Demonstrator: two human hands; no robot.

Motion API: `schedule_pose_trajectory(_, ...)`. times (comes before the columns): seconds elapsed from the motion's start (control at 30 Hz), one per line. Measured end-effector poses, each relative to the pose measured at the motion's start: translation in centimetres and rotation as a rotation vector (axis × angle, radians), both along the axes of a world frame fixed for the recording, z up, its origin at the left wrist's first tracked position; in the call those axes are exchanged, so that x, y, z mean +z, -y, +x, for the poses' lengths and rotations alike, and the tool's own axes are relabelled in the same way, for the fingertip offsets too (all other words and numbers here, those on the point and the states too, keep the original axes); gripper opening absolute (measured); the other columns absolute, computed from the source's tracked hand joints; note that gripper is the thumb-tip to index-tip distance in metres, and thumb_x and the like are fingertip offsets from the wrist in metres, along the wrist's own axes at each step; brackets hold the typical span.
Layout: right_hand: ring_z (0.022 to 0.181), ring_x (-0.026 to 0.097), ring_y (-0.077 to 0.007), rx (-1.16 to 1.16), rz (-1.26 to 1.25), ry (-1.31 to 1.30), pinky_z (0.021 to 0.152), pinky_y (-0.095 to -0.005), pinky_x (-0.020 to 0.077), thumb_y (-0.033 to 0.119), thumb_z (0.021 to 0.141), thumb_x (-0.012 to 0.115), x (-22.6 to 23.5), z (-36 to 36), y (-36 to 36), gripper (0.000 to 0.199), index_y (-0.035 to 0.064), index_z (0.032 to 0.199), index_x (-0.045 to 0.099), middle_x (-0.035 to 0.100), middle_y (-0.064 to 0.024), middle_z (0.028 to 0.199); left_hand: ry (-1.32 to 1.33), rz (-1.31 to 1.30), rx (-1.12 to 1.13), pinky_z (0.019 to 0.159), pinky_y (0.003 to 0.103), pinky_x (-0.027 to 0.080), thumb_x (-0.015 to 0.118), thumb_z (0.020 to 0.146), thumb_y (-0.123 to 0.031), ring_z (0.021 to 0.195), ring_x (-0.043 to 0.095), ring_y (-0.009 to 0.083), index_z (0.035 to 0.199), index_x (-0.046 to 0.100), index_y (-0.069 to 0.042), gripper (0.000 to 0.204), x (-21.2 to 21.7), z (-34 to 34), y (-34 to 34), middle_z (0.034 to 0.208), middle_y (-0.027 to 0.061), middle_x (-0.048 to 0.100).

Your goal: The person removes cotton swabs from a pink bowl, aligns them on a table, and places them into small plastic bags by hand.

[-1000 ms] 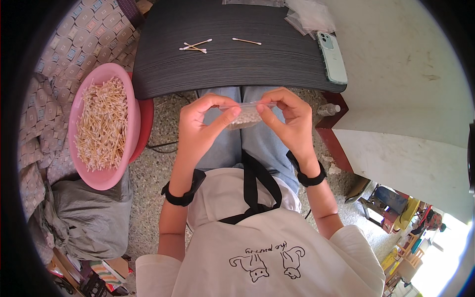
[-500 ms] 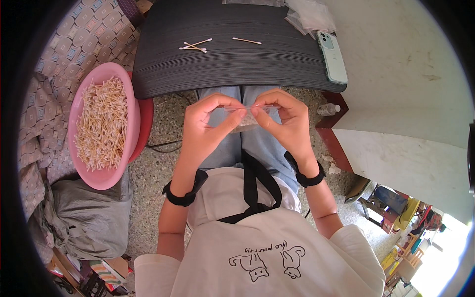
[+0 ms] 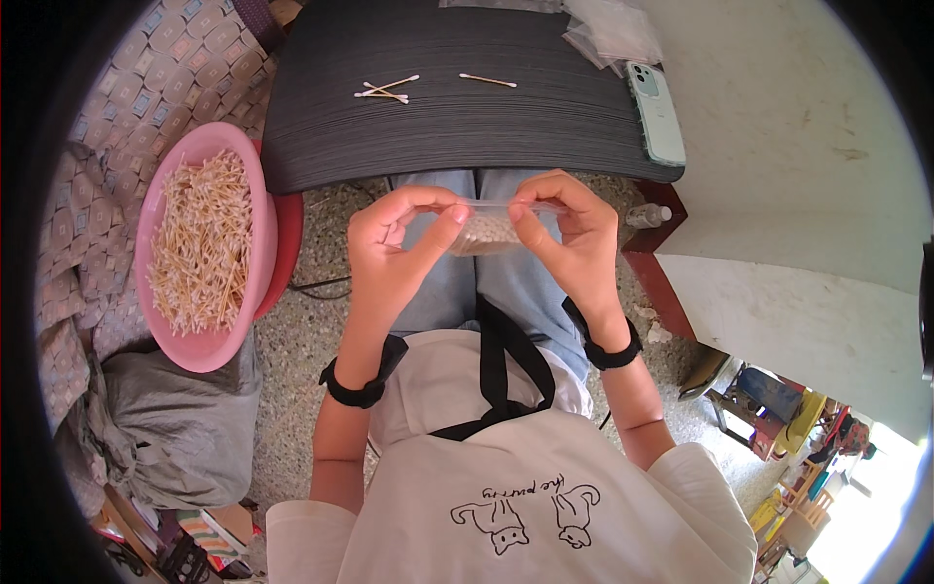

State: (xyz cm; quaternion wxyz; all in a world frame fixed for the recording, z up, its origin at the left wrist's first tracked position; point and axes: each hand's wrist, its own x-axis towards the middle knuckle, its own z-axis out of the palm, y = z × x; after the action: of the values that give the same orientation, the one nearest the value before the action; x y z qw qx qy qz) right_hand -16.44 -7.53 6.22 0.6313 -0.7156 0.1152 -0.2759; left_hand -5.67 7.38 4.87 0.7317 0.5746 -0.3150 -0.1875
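Above my lap, just short of the table edge, hangs a clear zip bag (image 3: 486, 232) packed with cotton swabs whose white tips show through the plastic. My left hand (image 3: 404, 229) pinches its top edge on the left between thumb and fingers. On the right, my right hand (image 3: 564, 224) pinches the same edge in the same way. Between the two thumbs the bag's top runs straight and level. On the table, two crossed cotton swabs (image 3: 386, 90) lie left of a single cotton swab (image 3: 487, 80).
A black table (image 3: 438, 136) stands in front. Left of it, a pink basin (image 3: 263, 243) full of loose cotton swabs rests on a red stool (image 3: 284, 258). A phone (image 3: 659, 117) and flat plastic bags (image 3: 613, 29) lie at the table's right. A bottle (image 3: 647, 215) stands beyond my right hand.
My hands have moved apart along the bag's top edge, the left one leftward and the right one slightly rightward. More of the bag and its swabs shows between them.
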Motion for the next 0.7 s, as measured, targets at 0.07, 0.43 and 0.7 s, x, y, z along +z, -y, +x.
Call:
schedule_pose_trajectory(0.07,0.077,0.058,-0.0117,0.003,-0.014,-0.005,0.073,-0.0253,0.0471,-0.002,0.076,0.066,-0.1,0.0,0.0,0.008,-0.0019,0.084,0.064,0.063,-0.0060,0.085,0.017,-0.007,-0.002,0.081,0.027,0.050,0.068,0.083,0.001,0.083,0.063,0.0139,0.093,0.066,0.005,0.011,0.0,-0.1,0.0,0.088,0.0094,0.068)
schedule_pose_trajectory(0.43,0.072,0.058,-0.0136,0.018,-0.176,-0.026,0.065,-0.0257,0.0445,0.002,0.072,0.069,0.4,0.3,-0.5,0.009,0.0019,0.080,0.065,0.063,-0.0049,0.079,0.135,0.023,-0.007,0.074,0.026,0.047,0.071,0.075,0.003,0.078,0.062,0.0120,0.087,0.067,0.001,0.012,-0.2,-0.4,0.7,0.082,0.0063,0.067)
schedule_pose_trajectory(0.7,0.069,0.057,-0.0136,-0.019,-0.280,-0.007,0.061,-0.0263,0.0431,0.003,0.072,0.070,0.6,0.3,-0.3,0.009,0.0024,0.080,0.064,0.063,-0.0035,0.077,0.090,0.026,-0.003,0.074,0.025,0.047,0.070,0.078,0.002,0.077,0.061,0.0115,0.085,0.066,0.001,0.009,0.3,-0.9,1.3,0.079,0.0058,0.066)
